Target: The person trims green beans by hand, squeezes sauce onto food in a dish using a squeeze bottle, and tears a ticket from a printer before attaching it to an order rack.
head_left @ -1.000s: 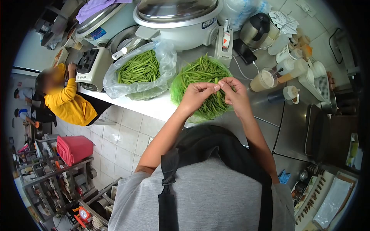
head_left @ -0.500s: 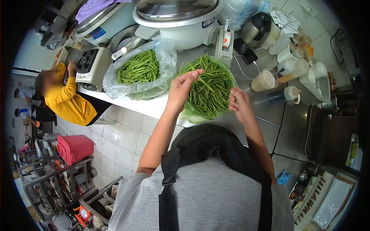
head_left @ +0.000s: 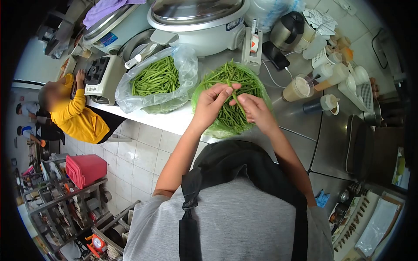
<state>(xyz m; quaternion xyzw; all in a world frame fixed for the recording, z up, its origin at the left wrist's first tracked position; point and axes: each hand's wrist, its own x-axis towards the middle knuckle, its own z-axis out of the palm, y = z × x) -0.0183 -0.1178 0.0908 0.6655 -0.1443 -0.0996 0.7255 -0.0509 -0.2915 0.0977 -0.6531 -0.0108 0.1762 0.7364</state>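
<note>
My left hand (head_left: 214, 105) pinches a green bean (head_left: 234, 95) between thumb and fingers. Close beside it, my right hand (head_left: 256, 112) is closed on the same bean lower down. Both hands are above a green plastic bag (head_left: 202, 93) heaped with long green beans (head_left: 230, 117), and they hide part of the heap. Left of that stands an open clear plastic bag (head_left: 188, 65) with shorter bean pieces (head_left: 155, 77) inside.
Behind the bags is a large rice cooker (head_left: 196, 26). A cup of pale liquid (head_left: 298, 88), squeeze bottles (head_left: 320, 104) and a phone (head_left: 276, 55) lie to the right. At the left, a person in a yellow top (head_left: 80, 115) stands by a gas burner (head_left: 102, 74).
My right hand has moved left and up to meet my left hand, and now grips the bean too. The bean has turned more upright between the fingers.
</note>
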